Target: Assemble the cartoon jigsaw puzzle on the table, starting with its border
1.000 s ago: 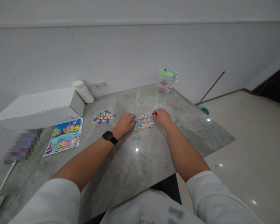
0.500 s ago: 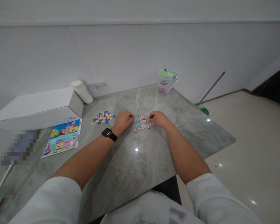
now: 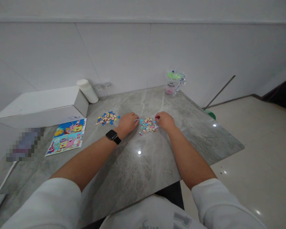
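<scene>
A small heap of pastel jigsaw puzzle pieces (image 3: 149, 125) lies on the grey marbled table (image 3: 143, 171) between my two hands. My left hand (image 3: 129, 122), with a black watch (image 3: 112, 136) on its wrist, rests at the heap's left edge. Its fingers are bent together, and what they hold, if anything, is too small to make out. On the right edge, my right hand (image 3: 166, 120) pinches a tiny dark red puzzle piece (image 3: 158, 117) between thumb and finger. One loose piece (image 3: 140, 134) sits just below the heap.
Left of my left hand is a second heap of blue, yellow and peach pieces (image 3: 108, 118). A colourful cartoon picture sheet (image 3: 66, 136) lies by a white box (image 3: 41, 106), white bottle (image 3: 88, 91) and clear cups (image 3: 107, 90). A bagged container (image 3: 171, 84) stands at the back.
The whole view has shifted slightly. My left fingers have come down closer to the heap's left edge. My right hand stays at the right edge, its pinch turned a little.
</scene>
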A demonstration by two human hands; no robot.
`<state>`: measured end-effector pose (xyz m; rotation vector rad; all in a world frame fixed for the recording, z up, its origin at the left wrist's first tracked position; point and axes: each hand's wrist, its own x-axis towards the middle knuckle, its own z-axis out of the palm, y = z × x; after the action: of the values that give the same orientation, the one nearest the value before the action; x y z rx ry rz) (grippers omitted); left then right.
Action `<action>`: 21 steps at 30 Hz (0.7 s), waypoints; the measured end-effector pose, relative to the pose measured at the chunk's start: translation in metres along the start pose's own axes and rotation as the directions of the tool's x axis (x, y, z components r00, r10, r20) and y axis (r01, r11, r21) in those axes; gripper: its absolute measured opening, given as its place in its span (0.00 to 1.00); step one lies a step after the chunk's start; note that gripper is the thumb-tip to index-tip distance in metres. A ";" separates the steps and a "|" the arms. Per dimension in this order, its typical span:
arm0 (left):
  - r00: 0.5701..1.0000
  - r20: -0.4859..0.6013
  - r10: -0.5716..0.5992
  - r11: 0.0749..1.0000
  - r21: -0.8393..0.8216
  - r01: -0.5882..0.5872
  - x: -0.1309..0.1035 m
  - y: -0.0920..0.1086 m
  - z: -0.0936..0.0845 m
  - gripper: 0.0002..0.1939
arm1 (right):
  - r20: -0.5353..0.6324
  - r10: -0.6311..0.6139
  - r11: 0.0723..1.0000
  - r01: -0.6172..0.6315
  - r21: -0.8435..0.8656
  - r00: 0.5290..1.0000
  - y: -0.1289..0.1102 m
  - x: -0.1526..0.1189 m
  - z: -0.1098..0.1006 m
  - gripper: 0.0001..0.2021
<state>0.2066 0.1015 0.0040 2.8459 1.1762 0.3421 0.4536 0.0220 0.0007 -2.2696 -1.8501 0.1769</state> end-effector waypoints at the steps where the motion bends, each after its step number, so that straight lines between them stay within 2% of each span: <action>1: 1.000 -0.007 -0.021 0.999 -0.027 0.021 0.004 0.006 0.002 0.16 | -0.012 -0.015 1.000 0.015 0.001 1.000 -0.005 0.000 0.002 0.12; 4: 0.994 0.032 -0.103 0.991 -0.080 0.105 0.019 0.025 0.009 0.18 | -0.014 -0.060 0.998 0.060 -0.014 0.998 -0.018 0.002 0.007 0.14; 8: 0.989 0.076 -0.123 0.985 -0.113 0.131 0.036 0.037 0.018 0.15 | 0.017 -0.088 0.995 0.089 -0.040 0.996 -0.024 0.004 0.010 0.15; 12: 0.990 0.086 -0.116 0.980 -0.151 0.128 0.044 0.031 0.017 0.10 | 0.039 -0.075 0.997 0.077 -0.029 0.996 -0.019 0.005 0.006 0.13; 15: 0.992 0.053 -0.117 0.979 -0.160 0.124 0.045 0.022 0.014 0.11 | 0.024 -0.057 0.998 0.057 0.000 0.998 -0.016 0.005 0.003 0.10; 18: 0.992 0.004 -0.130 0.982 -0.137 0.129 0.045 0.014 0.014 0.13 | -0.009 -0.039 0.999 0.039 0.024 0.999 -0.014 0.005 0.003 0.09; 21: 0.993 0.002 -0.117 0.987 -0.106 0.117 0.048 0.008 0.018 0.14 | -0.082 0.011 1.000 -0.011 -0.004 0.997 -0.012 0.006 0.003 0.09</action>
<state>0.2493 0.1298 -0.0038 2.6738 1.2784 0.3922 0.4427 0.0307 0.0004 -2.2551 -1.7992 0.0806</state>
